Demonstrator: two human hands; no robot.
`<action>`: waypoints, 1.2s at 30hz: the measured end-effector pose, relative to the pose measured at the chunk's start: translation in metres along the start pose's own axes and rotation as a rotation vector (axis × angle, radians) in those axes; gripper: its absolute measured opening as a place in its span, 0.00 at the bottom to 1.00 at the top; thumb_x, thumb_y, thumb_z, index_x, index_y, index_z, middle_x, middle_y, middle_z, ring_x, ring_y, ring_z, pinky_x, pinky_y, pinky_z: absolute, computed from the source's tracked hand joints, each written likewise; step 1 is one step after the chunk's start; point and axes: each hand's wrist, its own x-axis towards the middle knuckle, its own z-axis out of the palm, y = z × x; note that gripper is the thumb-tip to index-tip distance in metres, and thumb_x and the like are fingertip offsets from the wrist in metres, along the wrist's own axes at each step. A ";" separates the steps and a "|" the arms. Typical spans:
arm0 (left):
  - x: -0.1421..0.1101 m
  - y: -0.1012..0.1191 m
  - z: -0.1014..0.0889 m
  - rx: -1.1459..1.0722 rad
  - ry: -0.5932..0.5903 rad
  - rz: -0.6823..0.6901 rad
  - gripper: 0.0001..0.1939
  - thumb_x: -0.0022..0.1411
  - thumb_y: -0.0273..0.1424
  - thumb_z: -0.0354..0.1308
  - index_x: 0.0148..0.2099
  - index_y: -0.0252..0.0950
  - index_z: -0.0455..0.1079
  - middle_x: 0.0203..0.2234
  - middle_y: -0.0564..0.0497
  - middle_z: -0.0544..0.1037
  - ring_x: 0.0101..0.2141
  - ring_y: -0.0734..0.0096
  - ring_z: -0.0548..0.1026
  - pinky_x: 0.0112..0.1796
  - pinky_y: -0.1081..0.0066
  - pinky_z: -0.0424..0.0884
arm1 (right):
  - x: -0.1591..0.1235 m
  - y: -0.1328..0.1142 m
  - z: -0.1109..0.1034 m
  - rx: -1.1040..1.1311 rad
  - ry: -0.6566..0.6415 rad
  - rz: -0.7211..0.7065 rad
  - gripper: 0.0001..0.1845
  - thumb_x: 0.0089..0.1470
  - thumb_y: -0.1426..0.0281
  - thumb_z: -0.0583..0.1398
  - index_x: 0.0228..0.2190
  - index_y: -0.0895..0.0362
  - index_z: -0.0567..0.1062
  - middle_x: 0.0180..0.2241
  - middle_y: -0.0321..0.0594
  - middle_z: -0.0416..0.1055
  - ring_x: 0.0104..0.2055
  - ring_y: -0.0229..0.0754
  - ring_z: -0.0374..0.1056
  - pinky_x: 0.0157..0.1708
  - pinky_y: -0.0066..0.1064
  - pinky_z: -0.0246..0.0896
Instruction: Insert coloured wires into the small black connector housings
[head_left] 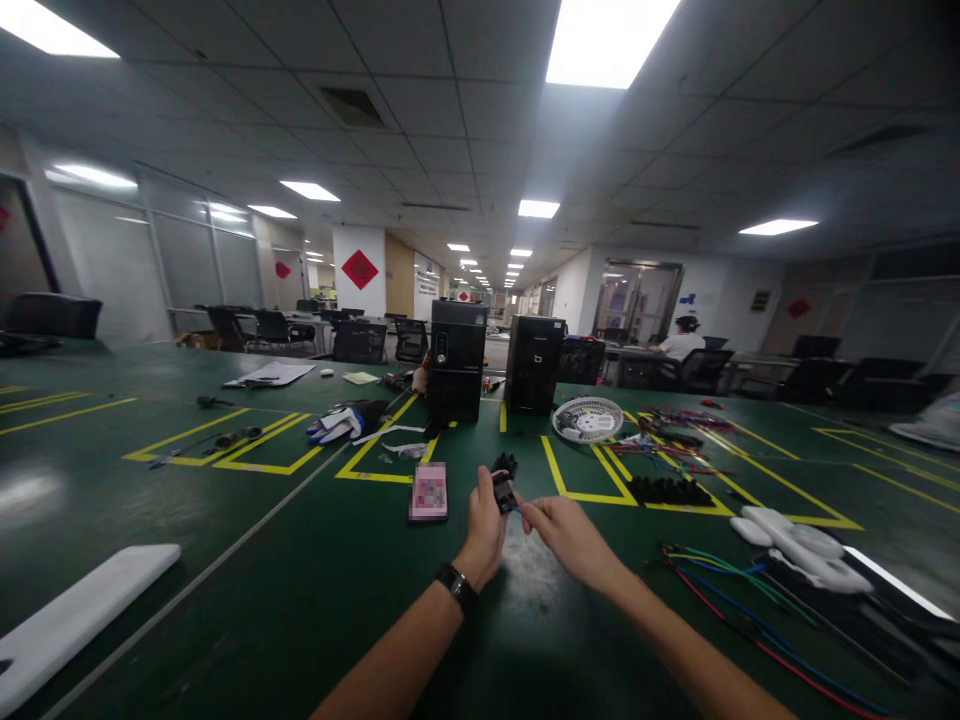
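Near the middle of the view, my left hand (484,525), with a dark band on its wrist, is closed around a small black electrical component (505,494). The component is held above the green table, with a dark ridged end pointing up and away. My right hand (564,530) is closed in a pinch at the component's lower right side, on a thin blue wire (517,511). Whether the wire's tip sits inside the component is too small to tell. To the left of my left hand, a pink-topped box (429,490) lies on the table.
Two black computer towers (456,365) stand ahead. A white round basket (587,420), black terminal pieces (670,491) and loose coloured wires (720,585) lie to the right. Gloves (346,422) and a white panel (90,615) are leftward. Another person (682,343) sits far back.
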 end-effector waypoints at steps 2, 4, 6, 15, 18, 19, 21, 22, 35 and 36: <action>0.016 0.028 -0.001 -0.141 0.145 0.140 0.22 0.63 0.50 0.46 0.36 0.34 0.66 0.20 0.53 0.70 0.22 0.73 0.70 0.30 0.70 0.69 | -0.013 0.006 0.010 -0.038 0.052 0.008 0.23 0.61 0.62 0.48 0.21 0.57 0.73 0.20 0.37 0.68 0.25 0.39 0.63 0.27 0.28 0.48; 0.034 0.061 -0.010 -0.178 0.230 0.235 0.21 0.66 0.47 0.41 0.36 0.36 0.65 0.20 0.55 0.68 0.22 0.76 0.69 0.32 0.72 0.70 | -0.028 0.016 0.030 -0.035 0.017 0.032 0.24 0.62 0.62 0.47 0.23 0.57 0.73 0.21 0.39 0.70 0.26 0.41 0.66 0.28 0.29 0.50; 0.046 0.088 -0.020 -0.185 0.279 0.308 0.17 0.67 0.44 0.43 0.38 0.37 0.65 0.22 0.56 0.70 0.23 0.78 0.69 0.34 0.74 0.69 | -0.036 0.017 0.052 -0.010 -0.041 0.026 0.24 0.64 0.63 0.46 0.26 0.57 0.75 0.23 0.40 0.72 0.27 0.42 0.68 0.29 0.29 0.53; 0.020 0.083 -0.009 -0.059 0.028 0.177 0.17 0.65 0.40 0.49 0.43 0.31 0.69 0.25 0.47 0.77 0.29 0.71 0.76 0.33 0.72 0.69 | -0.007 -0.051 0.054 -0.185 0.038 -0.249 0.10 0.58 0.73 0.54 0.39 0.55 0.74 0.42 0.45 0.71 0.46 0.48 0.66 0.47 0.39 0.58; 0.012 0.052 -0.013 0.029 -0.022 -0.034 0.15 0.64 0.40 0.51 0.42 0.31 0.68 0.23 0.48 0.76 0.26 0.70 0.75 0.28 0.73 0.68 | -0.001 -0.024 0.024 -0.122 0.209 -0.248 0.26 0.52 0.71 0.61 0.53 0.54 0.66 0.54 0.48 0.62 0.56 0.52 0.58 0.54 0.45 0.53; 0.009 0.038 -0.013 0.050 -0.058 -0.118 0.15 0.64 0.40 0.52 0.41 0.31 0.68 0.23 0.49 0.75 0.25 0.70 0.75 0.27 0.73 0.68 | 0.001 -0.010 0.016 -0.088 0.202 -0.262 0.35 0.48 0.70 0.64 0.57 0.53 0.62 0.57 0.48 0.58 0.58 0.52 0.55 0.56 0.46 0.52; 0.005 0.011 -0.012 0.051 -0.127 -0.274 0.16 0.65 0.41 0.50 0.39 0.31 0.67 0.25 0.47 0.75 0.26 0.70 0.75 0.28 0.73 0.68 | 0.006 0.019 0.004 0.001 0.071 -0.288 0.41 0.44 0.70 0.67 0.59 0.52 0.59 0.57 0.47 0.59 0.57 0.51 0.58 0.55 0.44 0.54; 0.003 0.000 -0.010 0.040 -0.151 -0.341 0.17 0.65 0.41 0.48 0.39 0.30 0.67 0.26 0.46 0.75 0.27 0.70 0.75 0.30 0.73 0.69 | 0.009 0.034 0.001 0.040 -0.005 -0.286 0.39 0.44 0.70 0.67 0.57 0.52 0.61 0.55 0.46 0.63 0.55 0.49 0.61 0.53 0.42 0.57; -0.016 -0.029 -0.028 0.591 -0.271 0.026 0.27 0.62 0.47 0.48 0.58 0.37 0.59 0.37 0.46 0.73 0.34 0.68 0.70 0.33 0.72 0.64 | 0.118 0.155 -0.008 -0.427 -0.114 0.043 0.37 0.47 0.63 0.62 0.58 0.56 0.62 0.56 0.50 0.63 0.58 0.52 0.58 0.55 0.41 0.51; -0.018 -0.030 -0.027 0.613 -0.285 0.032 0.26 0.63 0.47 0.48 0.58 0.38 0.60 0.37 0.46 0.73 0.35 0.68 0.70 0.35 0.71 0.64 | 0.118 0.158 -0.011 -0.455 -0.097 0.043 0.38 0.48 0.62 0.62 0.60 0.55 0.60 0.58 0.51 0.60 0.60 0.53 0.55 0.56 0.42 0.50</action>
